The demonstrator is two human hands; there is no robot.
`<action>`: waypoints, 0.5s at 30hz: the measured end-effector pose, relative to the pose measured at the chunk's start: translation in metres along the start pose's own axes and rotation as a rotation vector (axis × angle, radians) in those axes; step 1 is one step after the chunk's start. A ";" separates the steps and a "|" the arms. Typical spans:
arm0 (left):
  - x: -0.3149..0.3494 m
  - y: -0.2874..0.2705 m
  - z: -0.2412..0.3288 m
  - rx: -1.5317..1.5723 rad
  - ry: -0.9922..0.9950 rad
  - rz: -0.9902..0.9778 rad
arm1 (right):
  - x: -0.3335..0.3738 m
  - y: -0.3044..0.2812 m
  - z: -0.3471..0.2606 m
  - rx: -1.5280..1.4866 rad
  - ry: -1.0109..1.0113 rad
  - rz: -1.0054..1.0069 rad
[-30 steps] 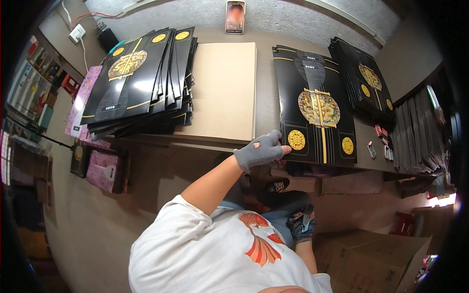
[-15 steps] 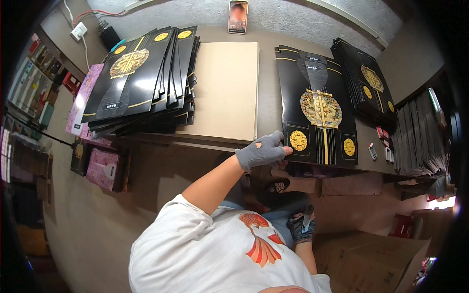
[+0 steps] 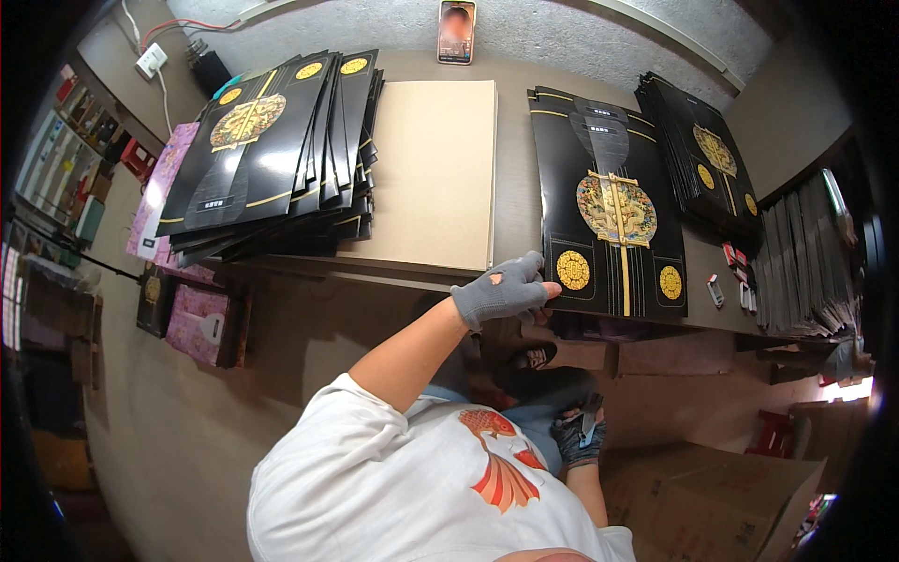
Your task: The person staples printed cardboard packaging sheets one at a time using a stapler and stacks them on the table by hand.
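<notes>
My left hand (image 3: 501, 290), in a grey fingerless glove, is at the table's front edge. Its curled fingers and thumb close at the lower left corner of a black printed sheet (image 3: 560, 211), which has a gold-and-coloured round emblem. The fingertips are partly hidden there. Low by my lap, my right hand (image 3: 579, 433), in a dark patterned glove, is closed around a small dark tool with a light-blue part (image 3: 589, 423); its kind cannot be made out. Left of the sheet lies a stack of plain tan boards (image 3: 435, 169).
Fanned black printed sheets (image 3: 253, 169) overlap the tan boards. More black sheets (image 3: 702, 155) are stacked at right, beside upright dark sheets (image 3: 807, 262) and small red-and-white items (image 3: 735, 272). A phone (image 3: 456, 33) leans on the back wall. A cardboard box (image 3: 707, 501) stands below right.
</notes>
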State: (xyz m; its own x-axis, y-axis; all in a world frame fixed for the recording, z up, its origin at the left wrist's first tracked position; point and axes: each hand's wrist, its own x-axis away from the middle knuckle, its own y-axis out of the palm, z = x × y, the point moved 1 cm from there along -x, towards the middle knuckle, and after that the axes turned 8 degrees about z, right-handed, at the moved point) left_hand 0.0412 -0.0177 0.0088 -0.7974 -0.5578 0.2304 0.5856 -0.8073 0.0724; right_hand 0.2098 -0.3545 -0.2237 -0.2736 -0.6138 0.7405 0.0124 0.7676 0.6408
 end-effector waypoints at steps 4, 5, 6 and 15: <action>-0.001 -0.002 -0.003 -0.024 -0.020 -0.010 | 0.000 0.000 0.000 0.009 -0.017 0.005; 0.000 -0.001 -0.002 -0.024 -0.020 -0.011 | -0.001 -0.003 0.000 0.012 -0.016 0.003; 0.000 0.000 0.000 -0.032 -0.008 0.000 | -0.002 -0.005 -0.001 0.014 -0.016 0.001; 0.000 -0.001 0.000 -0.061 -0.007 0.004 | 0.001 -0.002 0.001 0.042 -0.027 -0.041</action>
State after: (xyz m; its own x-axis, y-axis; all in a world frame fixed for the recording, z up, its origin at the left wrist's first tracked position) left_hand 0.0407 -0.0174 0.0083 -0.7937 -0.5601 0.2374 0.5789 -0.8153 0.0122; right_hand 0.2089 -0.3567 -0.2249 -0.2991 -0.6404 0.7074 -0.0396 0.7491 0.6613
